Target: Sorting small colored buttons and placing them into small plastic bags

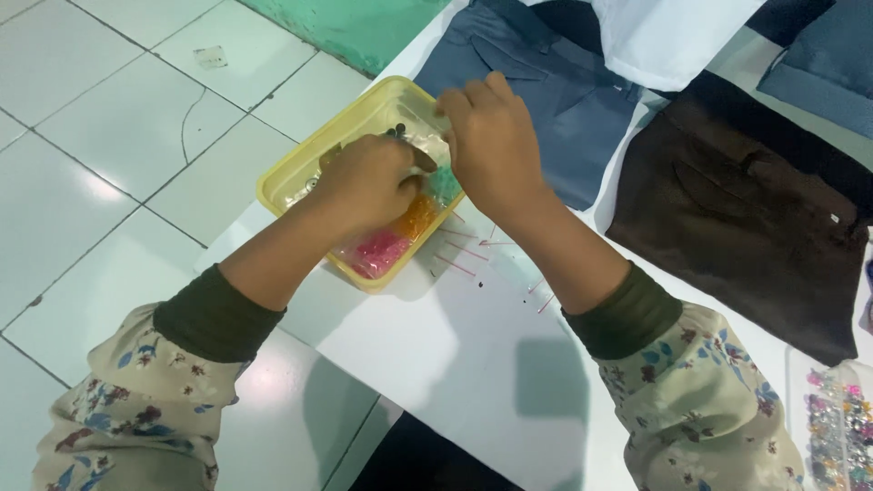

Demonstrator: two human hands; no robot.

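White table (473, 364) — yellow tray (359, 114) of coloured beads (382, 250), both hands' fingers pinched inside.

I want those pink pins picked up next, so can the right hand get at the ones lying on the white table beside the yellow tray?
Probably yes. The pink pins lie loose on the white table, just below the right hand, nothing covering them.

A white table (473, 364) spreads before you, pink-headed pins (459, 250) scattered across its middle. A blue garment (555, 100) lies flat at the far side, a dark brown one (755, 227) to its right and white cloth (673, 32) beyond them. A clear box of coloured gems (841, 432) sits at the right edge. White floor tiles (100, 155) run along your left, meeting a green wall (355, 27).
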